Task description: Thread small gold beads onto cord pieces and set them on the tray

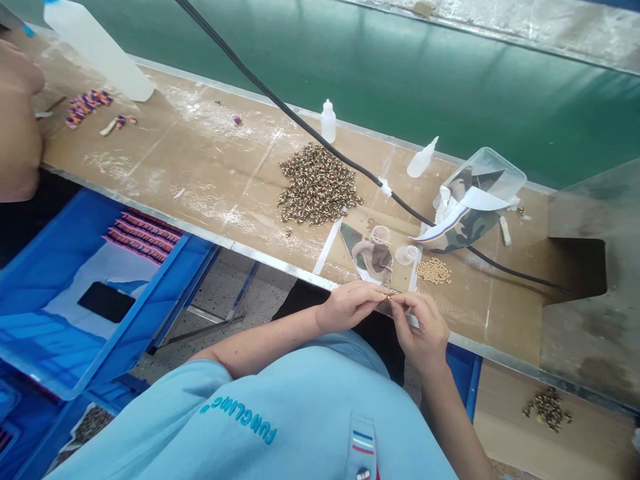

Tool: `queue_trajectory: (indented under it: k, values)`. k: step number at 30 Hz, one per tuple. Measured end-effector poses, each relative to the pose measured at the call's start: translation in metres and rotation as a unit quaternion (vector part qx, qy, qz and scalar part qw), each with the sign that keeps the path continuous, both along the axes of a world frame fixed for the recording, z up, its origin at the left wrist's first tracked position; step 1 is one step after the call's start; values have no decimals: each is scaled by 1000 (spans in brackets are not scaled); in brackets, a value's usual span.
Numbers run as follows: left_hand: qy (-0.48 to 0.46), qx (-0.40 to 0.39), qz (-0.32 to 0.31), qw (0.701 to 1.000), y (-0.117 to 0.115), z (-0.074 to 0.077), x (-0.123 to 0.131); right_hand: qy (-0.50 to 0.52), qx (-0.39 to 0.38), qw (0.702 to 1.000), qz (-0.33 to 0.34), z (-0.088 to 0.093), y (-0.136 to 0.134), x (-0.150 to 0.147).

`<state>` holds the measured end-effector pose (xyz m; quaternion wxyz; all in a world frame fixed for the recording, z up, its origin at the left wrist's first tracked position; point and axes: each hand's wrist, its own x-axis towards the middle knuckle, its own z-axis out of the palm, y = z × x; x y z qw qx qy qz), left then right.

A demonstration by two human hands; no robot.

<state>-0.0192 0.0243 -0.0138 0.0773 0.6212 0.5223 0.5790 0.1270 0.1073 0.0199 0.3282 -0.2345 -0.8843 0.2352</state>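
At the table's front edge my left hand [353,305] and my right hand [423,330] meet, fingertips pinched together. Between them is a tiny gold-coloured piece [389,299], mostly covered by the fingers and too small to name. Just beyond lie a scrap of camouflage cloth [357,247] and two small see-through round dishes, one dish [407,255] standing to the right of the other dish [380,235]. A little pile of tan beads [434,271] is close to my right hand. Farther back sits a large heap of small dark-and-gold pieces [317,183].
A black cable [280,100] crosses above the table. Two small white squeeze bottles stand or lean at the back, one bottle [328,122] upright. A plastic tub [493,167] holds cloth. Blue crates [45,327] are at left, below a co-worker's arm [17,127].
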Motion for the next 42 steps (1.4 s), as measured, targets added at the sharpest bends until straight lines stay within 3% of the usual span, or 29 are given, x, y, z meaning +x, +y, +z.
queue_trajectory:
  k: [16, 27, 36, 42]
  values:
    - [36, 35, 10, 999, 1, 0, 0, -4, 9, 1000, -2, 5, 0, 0]
    - [45, 39, -17, 998, 1, -15, -2, -38, 37, 999, -7, 3, -1, 0]
    - [42, 36, -39, 998, 2, -24, -3, -60, 16, 998, 5, 6, 4, 1]
    - [45, 37, -26, 998, 3, -17, -2, -59, -24, 998, 16, 5, 7, 5]
